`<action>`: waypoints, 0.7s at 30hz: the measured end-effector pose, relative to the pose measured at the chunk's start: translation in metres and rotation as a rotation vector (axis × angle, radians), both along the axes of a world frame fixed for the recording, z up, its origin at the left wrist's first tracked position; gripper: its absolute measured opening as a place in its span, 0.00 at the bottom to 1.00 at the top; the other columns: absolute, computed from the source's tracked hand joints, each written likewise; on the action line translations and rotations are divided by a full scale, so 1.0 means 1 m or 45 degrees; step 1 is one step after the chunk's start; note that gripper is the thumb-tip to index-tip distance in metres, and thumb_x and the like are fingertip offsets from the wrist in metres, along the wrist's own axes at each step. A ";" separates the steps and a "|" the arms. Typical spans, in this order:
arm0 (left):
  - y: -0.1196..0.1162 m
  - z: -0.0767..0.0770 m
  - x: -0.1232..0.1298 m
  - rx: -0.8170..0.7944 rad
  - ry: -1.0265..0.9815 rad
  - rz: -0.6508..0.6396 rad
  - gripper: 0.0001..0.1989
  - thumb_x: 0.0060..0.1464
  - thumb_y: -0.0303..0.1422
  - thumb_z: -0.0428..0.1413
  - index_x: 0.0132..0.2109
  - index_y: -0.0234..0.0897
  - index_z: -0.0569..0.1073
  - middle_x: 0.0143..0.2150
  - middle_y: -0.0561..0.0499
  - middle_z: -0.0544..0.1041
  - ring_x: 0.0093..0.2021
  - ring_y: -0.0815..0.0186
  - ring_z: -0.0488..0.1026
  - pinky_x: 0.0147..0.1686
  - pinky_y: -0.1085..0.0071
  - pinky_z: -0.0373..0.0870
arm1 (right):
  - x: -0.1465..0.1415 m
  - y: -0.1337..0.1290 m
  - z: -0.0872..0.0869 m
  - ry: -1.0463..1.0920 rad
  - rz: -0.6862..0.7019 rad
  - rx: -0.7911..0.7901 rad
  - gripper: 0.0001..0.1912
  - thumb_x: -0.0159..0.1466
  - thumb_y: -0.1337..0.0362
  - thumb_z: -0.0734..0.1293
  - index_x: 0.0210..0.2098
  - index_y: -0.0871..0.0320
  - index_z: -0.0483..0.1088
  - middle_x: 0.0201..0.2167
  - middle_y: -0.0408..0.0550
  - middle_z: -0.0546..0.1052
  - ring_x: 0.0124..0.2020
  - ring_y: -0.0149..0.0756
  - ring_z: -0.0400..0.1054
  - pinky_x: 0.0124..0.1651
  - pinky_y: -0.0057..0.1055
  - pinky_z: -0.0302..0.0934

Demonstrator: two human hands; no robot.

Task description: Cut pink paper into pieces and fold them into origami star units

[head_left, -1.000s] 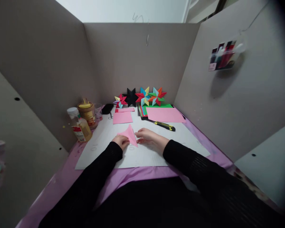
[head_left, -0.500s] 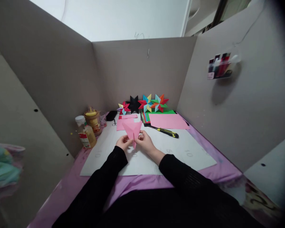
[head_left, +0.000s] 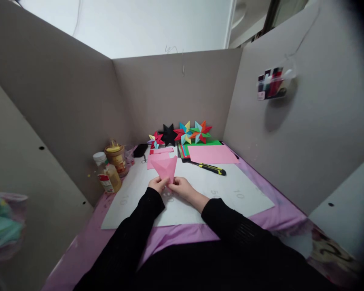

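A folded pink paper piece [head_left: 166, 167], wide at the top and narrow at the bottom, is held upright over the white board. My left hand [head_left: 158, 184] pinches its lower left side. On the lower right side, the fingers of my right hand [head_left: 182, 187] are closed on the same paper. Behind it lie a flat pink sheet [head_left: 153, 161] and a pink strip with a red end [head_left: 162, 150]. A larger pink sheet [head_left: 214, 154] rests on coloured papers to the right.
Folded paper stars [head_left: 185, 132] lean at the back panel. A yellow and black cutter [head_left: 212, 168] lies on the white board [head_left: 230, 206]. Small scissors [head_left: 144, 159], a black object [head_left: 140, 150], a glue bottle [head_left: 109, 173] and a jar [head_left: 116, 158] stand or lie at left.
The folded paper has turned and tilted, so its central crease no longer faces me. My fingers have shifted closer together at its lower end. The whole view has moved slightly.
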State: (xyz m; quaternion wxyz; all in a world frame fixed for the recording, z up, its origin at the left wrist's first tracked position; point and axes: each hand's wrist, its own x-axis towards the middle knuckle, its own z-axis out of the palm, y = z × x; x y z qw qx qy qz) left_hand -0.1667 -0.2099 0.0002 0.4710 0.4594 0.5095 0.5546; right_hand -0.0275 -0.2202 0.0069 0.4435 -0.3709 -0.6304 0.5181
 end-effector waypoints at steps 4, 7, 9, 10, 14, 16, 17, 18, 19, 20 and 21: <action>0.001 0.000 0.001 -0.010 -0.029 0.002 0.24 0.30 0.50 0.65 0.25 0.31 0.74 0.14 0.56 0.64 0.15 0.75 0.55 0.17 0.75 0.49 | 0.000 0.002 -0.003 -0.027 -0.008 0.019 0.09 0.51 0.61 0.67 0.23 0.63 0.69 0.19 0.42 0.70 0.20 0.27 0.59 0.24 0.25 0.51; -0.003 0.004 0.003 -0.019 0.007 0.015 0.22 0.29 0.48 0.66 0.24 0.31 0.75 0.15 0.54 0.67 0.15 0.75 0.55 0.17 0.74 0.49 | 0.002 0.004 -0.004 -0.031 -0.081 0.035 0.12 0.52 0.59 0.66 0.21 0.63 0.69 0.17 0.41 0.68 0.20 0.26 0.56 0.23 0.25 0.49; -0.008 0.009 0.004 -0.014 0.030 0.022 0.21 0.28 0.46 0.66 0.22 0.30 0.76 0.15 0.53 0.68 0.16 0.75 0.56 0.17 0.74 0.50 | 0.004 0.005 -0.004 -0.020 -0.129 0.051 0.13 0.53 0.57 0.66 0.23 0.64 0.69 0.18 0.41 0.68 0.21 0.27 0.57 0.24 0.25 0.50; -0.010 0.011 0.004 -0.006 0.033 0.024 0.19 0.28 0.45 0.67 0.22 0.30 0.77 0.15 0.53 0.68 0.16 0.74 0.57 0.18 0.74 0.51 | 0.005 0.005 -0.003 -0.020 -0.136 0.055 0.14 0.53 0.56 0.66 0.24 0.64 0.69 0.19 0.41 0.68 0.21 0.27 0.57 0.24 0.25 0.50; -0.014 0.017 0.003 0.045 -0.010 0.063 0.16 0.29 0.40 0.67 0.22 0.31 0.78 0.16 0.54 0.68 0.18 0.73 0.59 0.20 0.74 0.54 | 0.007 0.004 -0.003 -0.072 -0.086 0.066 0.15 0.53 0.56 0.66 0.22 0.63 0.68 0.17 0.40 0.66 0.19 0.26 0.54 0.22 0.24 0.48; -0.011 0.016 -0.001 0.070 -0.061 0.122 0.16 0.29 0.40 0.67 0.23 0.31 0.77 0.14 0.55 0.66 0.18 0.73 0.58 0.20 0.74 0.53 | 0.008 0.004 -0.004 -0.109 -0.064 0.085 0.13 0.53 0.57 0.66 0.22 0.63 0.68 0.16 0.40 0.65 0.19 0.25 0.54 0.22 0.24 0.48; -0.008 0.015 -0.003 0.082 -0.095 0.159 0.16 0.30 0.41 0.67 0.23 0.31 0.77 0.14 0.56 0.65 0.18 0.74 0.58 0.20 0.74 0.53 | 0.008 0.004 -0.004 -0.130 -0.054 0.097 0.13 0.52 0.58 0.67 0.21 0.62 0.68 0.17 0.40 0.65 0.19 0.25 0.54 0.22 0.24 0.48; -0.005 0.013 -0.005 0.094 -0.134 0.199 0.17 0.30 0.42 0.67 0.23 0.31 0.77 0.13 0.57 0.63 0.17 0.74 0.57 0.19 0.74 0.52 | 0.008 0.003 -0.005 -0.151 -0.043 0.108 0.12 0.52 0.58 0.67 0.21 0.62 0.68 0.17 0.40 0.66 0.19 0.26 0.55 0.22 0.24 0.47; -0.002 0.012 -0.007 0.108 -0.177 0.238 0.17 0.30 0.42 0.67 0.23 0.31 0.76 0.13 0.58 0.62 0.17 0.75 0.56 0.19 0.75 0.52 | 0.008 0.003 -0.005 -0.172 -0.029 0.119 0.12 0.52 0.59 0.67 0.21 0.62 0.67 0.17 0.40 0.66 0.19 0.26 0.55 0.22 0.24 0.47; 0.000 0.010 -0.009 0.122 -0.220 0.277 0.18 0.30 0.42 0.67 0.23 0.31 0.75 0.13 0.58 0.62 0.17 0.75 0.56 0.18 0.75 0.52 | 0.008 0.003 -0.005 -0.191 -0.014 0.127 0.11 0.52 0.59 0.67 0.21 0.62 0.68 0.17 0.40 0.66 0.19 0.26 0.55 0.22 0.24 0.47; 0.003 0.009 -0.011 0.139 -0.267 0.316 0.18 0.30 0.43 0.67 0.23 0.32 0.75 0.13 0.59 0.62 0.17 0.75 0.56 0.18 0.75 0.52 | 0.008 0.002 -0.005 -0.208 0.003 0.134 0.11 0.52 0.60 0.66 0.21 0.62 0.68 0.17 0.40 0.66 0.19 0.26 0.55 0.22 0.24 0.48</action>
